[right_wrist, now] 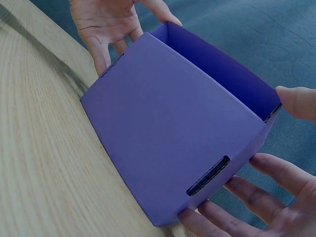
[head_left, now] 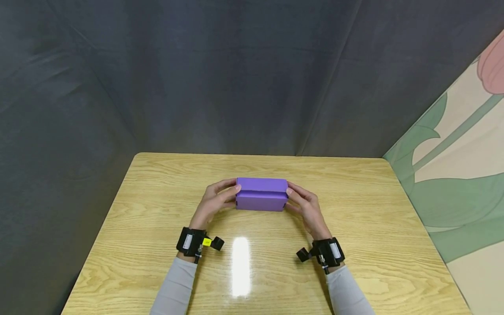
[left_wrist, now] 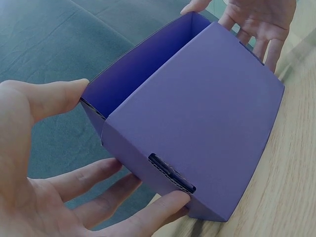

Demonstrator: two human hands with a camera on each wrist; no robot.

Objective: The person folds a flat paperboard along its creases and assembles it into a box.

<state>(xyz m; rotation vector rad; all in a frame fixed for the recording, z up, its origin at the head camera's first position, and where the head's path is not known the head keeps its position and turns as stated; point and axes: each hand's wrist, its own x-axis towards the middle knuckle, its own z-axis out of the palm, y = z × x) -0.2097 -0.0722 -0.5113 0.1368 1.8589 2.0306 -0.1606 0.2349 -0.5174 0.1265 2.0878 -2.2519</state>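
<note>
A purple cardboard box (head_left: 261,203) is between both hands, over the middle of the table. Its lid (head_left: 261,183) is partly raised; both wrist views show a gap between the lid's front flap and the front panel (left_wrist: 197,113). My left hand (head_left: 212,202) grips the left end, its thumb at the lid's edge and its fingers along the side. On the right end my right hand (head_left: 309,211) holds the box in a mirrored way. A slot (right_wrist: 208,176) shows low on the front near each end. Whether the box's underside touches the table cannot be told.
The light wood-grain table (head_left: 157,262) carries a bright glare spot in front of the box. Behind it and to the left hangs a dark grey curtain (head_left: 236,78). A floral cloth (head_left: 464,183) borders the right side. Each wrist wears a black camera strap (head_left: 192,242).
</note>
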